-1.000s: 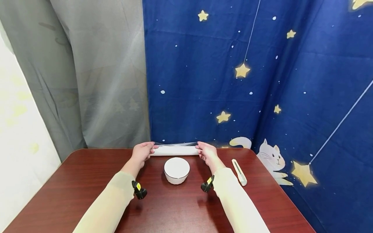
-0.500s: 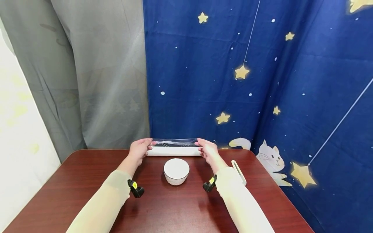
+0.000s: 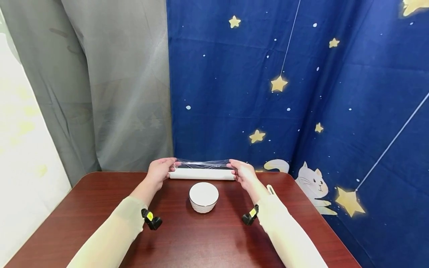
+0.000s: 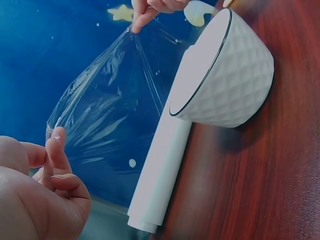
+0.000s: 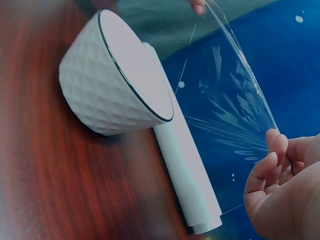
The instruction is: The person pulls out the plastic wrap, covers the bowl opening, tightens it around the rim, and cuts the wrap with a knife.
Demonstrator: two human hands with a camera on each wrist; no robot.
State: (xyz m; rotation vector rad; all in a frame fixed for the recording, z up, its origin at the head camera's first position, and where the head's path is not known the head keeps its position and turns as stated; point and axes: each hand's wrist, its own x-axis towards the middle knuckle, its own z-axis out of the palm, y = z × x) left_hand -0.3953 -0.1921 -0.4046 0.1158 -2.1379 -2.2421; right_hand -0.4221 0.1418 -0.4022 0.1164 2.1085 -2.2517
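Clear plastic wrap (image 4: 100,100) stretches between my two hands, coming up off a white roll (image 3: 202,174) at the table's far edge. My left hand (image 3: 159,170) pinches one corner of the film between thumb and fingers. The opposite corner is pinched by my right hand (image 3: 244,173), also seen close up in the right wrist view. Creases fan out across the film from both pinched corners. In front of the roll stands a white bowl (image 3: 203,203) upright, with a dark rim line and a diamond-textured side; neither hand touches it.
A pale box cutter (image 3: 270,189) lies on the right of the brown table (image 3: 201,245), mostly hidden behind my right sleeve. A grey curtain (image 3: 130,85) and a blue star-patterned curtain (image 3: 228,89) hang right behind the table's far edge.
Both hands have moved slightly apart and up, drawing more film above the roll and spreading it. The right forearm has shifted right, over the box cutter. The bowl has stayed put.
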